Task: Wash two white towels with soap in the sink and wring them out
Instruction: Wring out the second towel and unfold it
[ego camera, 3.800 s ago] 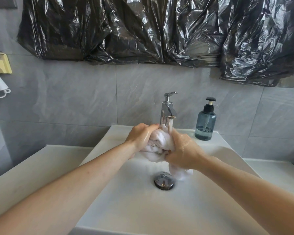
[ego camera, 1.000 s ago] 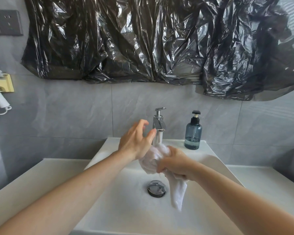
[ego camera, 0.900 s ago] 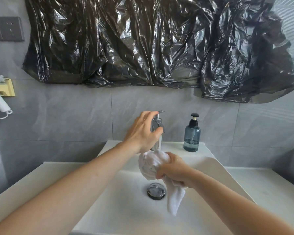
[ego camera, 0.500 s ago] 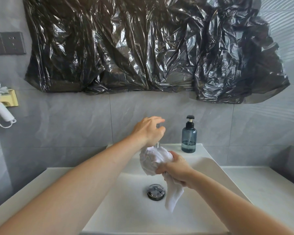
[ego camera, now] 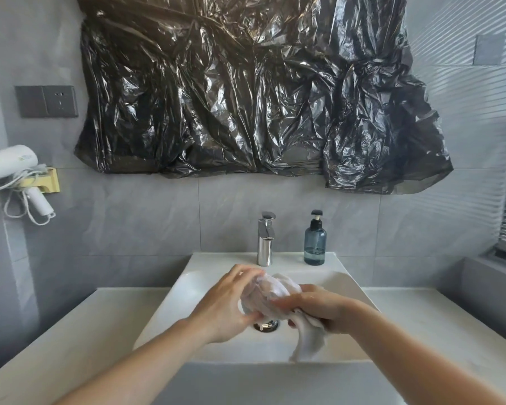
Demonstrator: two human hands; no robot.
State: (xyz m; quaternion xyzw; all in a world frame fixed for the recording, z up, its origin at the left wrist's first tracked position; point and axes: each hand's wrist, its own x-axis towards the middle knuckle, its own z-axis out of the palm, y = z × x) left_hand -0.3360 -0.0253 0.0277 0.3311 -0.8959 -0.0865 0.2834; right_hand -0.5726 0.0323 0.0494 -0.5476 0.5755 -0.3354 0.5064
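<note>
A wet white towel [ego camera: 275,292] is bunched up over the white sink [ego camera: 187,290], above the metal drain [ego camera: 265,325]. My left hand [ego camera: 231,302] grips the bunched left part, fingers curled over its top and thumb under it. My right hand [ego camera: 319,309] grips the right part, and a loose tail of the towel [ego camera: 308,342] hangs below it towards the basin's front. The chrome tap [ego camera: 265,238] stands behind, with no water visible from it. A blue soap pump bottle [ego camera: 315,241] stands on the ledge right of the tap. Only one towel is in view.
White counter [ego camera: 438,325] runs on both sides of the sink. A black plastic sheet [ego camera: 246,97] covers the wall above. A white hair dryer [ego camera: 9,163] hangs in a holder at the left, below a grey wall socket [ego camera: 47,101].
My left hand left the tap's top and came back down onto the towel. The towel and both hands dropped lower over the basin, and my view tilted upward.
</note>
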